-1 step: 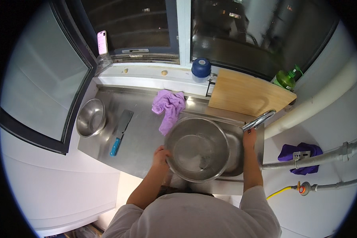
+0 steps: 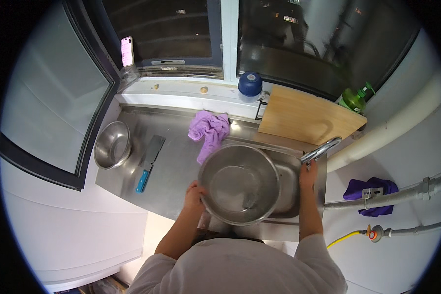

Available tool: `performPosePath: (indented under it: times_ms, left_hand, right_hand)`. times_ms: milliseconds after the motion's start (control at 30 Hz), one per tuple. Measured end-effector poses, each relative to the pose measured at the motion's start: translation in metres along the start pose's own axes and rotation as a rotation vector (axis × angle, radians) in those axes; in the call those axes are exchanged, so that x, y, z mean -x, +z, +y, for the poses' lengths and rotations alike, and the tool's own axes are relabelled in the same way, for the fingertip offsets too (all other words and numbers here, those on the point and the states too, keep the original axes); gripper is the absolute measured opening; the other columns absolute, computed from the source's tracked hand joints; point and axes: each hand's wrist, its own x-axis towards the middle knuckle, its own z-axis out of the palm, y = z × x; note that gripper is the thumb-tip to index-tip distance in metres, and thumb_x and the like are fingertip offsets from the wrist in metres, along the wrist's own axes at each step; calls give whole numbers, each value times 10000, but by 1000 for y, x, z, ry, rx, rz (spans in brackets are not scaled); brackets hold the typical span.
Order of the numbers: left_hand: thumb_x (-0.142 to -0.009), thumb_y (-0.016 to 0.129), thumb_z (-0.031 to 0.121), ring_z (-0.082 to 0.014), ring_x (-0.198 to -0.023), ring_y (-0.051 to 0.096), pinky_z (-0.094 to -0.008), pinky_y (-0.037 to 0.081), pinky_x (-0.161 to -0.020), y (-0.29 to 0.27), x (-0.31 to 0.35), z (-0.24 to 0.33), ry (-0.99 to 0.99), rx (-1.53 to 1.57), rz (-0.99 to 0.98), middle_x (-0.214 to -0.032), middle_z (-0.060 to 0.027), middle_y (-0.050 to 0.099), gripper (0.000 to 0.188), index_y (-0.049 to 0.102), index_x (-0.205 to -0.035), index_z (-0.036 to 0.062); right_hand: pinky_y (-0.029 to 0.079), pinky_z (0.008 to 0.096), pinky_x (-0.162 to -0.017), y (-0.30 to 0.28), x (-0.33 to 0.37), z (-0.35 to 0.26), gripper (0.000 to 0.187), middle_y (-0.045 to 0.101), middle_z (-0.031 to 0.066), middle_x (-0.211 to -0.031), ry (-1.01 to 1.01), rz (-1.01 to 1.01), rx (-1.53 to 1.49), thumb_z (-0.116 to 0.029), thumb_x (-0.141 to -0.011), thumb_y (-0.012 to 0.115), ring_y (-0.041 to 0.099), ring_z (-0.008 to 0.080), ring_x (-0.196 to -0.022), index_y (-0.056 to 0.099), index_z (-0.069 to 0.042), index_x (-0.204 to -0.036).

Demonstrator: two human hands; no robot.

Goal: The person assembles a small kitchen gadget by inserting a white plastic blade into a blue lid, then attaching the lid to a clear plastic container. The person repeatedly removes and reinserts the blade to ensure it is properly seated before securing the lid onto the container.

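Observation:
A large, round stainless steel basin (image 2: pixel 264 169) rests over the left part of the sink (image 2: pixel 290 188). A small dark patch shows at its bottom; I cannot make out what it is. My left hand (image 2: pixel 195 196) grips the basin's left rim, its fingers closed on the edge. At the right end of the sink, my right hand (image 2: pixel 308 176) is at the base of the chrome faucet (image 2: pixel 321 149), its fingers closed around the handle, which is mostly hidden. The spout points toward the back right. No stream of water is visible.
On the steel counter (image 2: pixel 176 181) lie a crumpled purple cloth (image 2: pixel 210 128), a cleaver (image 2: pixel 151 161) with a blue handle and a smaller steel bowl (image 2: pixel 112 145). Behind the sink leans a wooden cutting board (image 2: pixel 306 115). A green pump bottle (image 2: pixel 353 100) stands at the back right.
The basin has shifted slightly to the left together with my left hand. My right hand stays at the faucet, with its fingers slightly rearranged.

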Motion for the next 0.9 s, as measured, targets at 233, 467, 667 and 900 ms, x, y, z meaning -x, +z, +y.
performPosePath:
  times_ms: [233,467,667,900]
  left_hand:
    - [-491,450,-77,-263,-739,568,-346,495,-679,-93,19,62,243,151,113,-785,-84,598,287,526,-727,67]
    - [-506,435,-68,-252,-750,598,-321,511,-714,-152,7,98,316,223,87,-796,-75,619,297,558,-744,59]
    - [-594,413,-17,-239,-775,559,-343,495,-744,-218,-1,108,357,253,302,-821,-62,563,311,526,-873,61]
    - [-619,469,-57,-195,-708,530,-275,440,-712,-229,5,98,556,121,461,-768,-49,542,181,464,-759,57]
  right_hand:
    - [497,359,-729,-4,132,-69,191,590,154,-909,132,-345,-142,-88,-792,621,600,291,-819,591,-12,-965]
    - [480,334,-763,39,20,-244,363,567,161,-1006,-332,-154,-504,-73,-817,607,576,274,-887,518,-14,-1164]
    - [409,451,-943,121,-123,-307,813,399,208,-1301,-280,-32,-45,-317,-665,754,426,366,-1178,365,-74,-1336]
    - [444,395,-925,148,-148,-328,988,432,160,-1280,59,-352,229,-401,-527,815,512,339,-1105,340,-181,-1365]
